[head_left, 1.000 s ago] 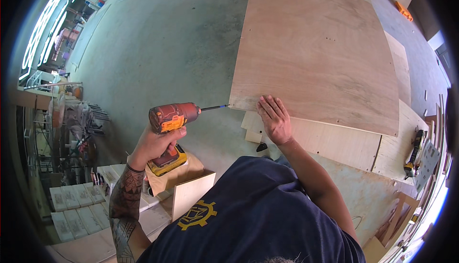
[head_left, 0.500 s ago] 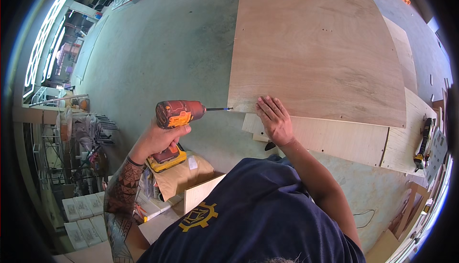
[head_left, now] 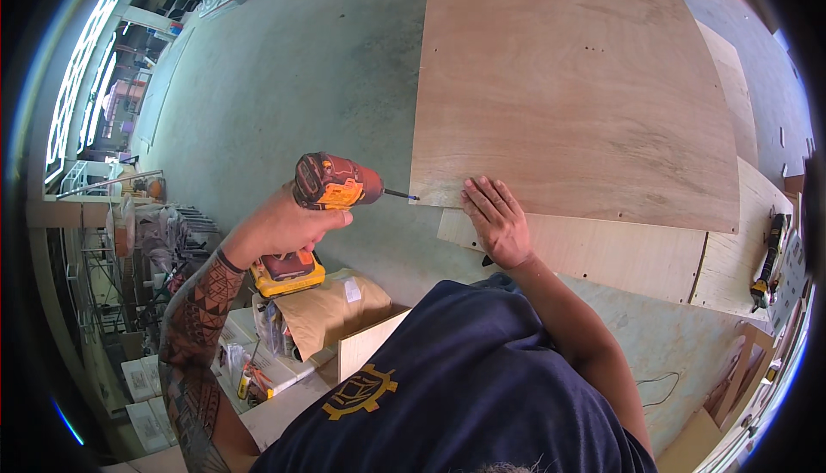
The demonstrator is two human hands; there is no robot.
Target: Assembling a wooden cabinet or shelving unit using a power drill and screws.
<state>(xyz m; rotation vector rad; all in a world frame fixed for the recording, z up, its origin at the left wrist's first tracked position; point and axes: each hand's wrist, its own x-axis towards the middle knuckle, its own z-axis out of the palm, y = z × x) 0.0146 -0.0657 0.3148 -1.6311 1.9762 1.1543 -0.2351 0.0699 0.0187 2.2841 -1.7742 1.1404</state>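
My left hand (head_left: 288, 219) is wrapped round the grip of a red and yellow cordless impact driver (head_left: 340, 182). Its slim dark bit points right and slightly down, and the blue-banded tip (head_left: 414, 197) meets the near left corner of a large plywood sheet (head_left: 559, 111). Whether a screw sits at the tip is too small to tell. My right hand (head_left: 497, 219) lies flat over the sheet's near edge, a little right of that corner, fingers stretched out and slightly apart. A paler plywood panel (head_left: 615, 253) shows beneath the sheet along its near side.
On the right, a black and yellow tool (head_left: 766, 262) lies on a pale board. Below the driver are a brown paper package (head_left: 331, 314) and white boxes (head_left: 146, 421). Racks with grey wrapped parts (head_left: 185, 232) stand at left. Concrete floor (head_left: 284, 68) stretches beyond.
The driver's body has risen and shifted slightly right, so its bit now slants downward to the corner. My left forearm has swung outward. My right hand stays on the sheet.
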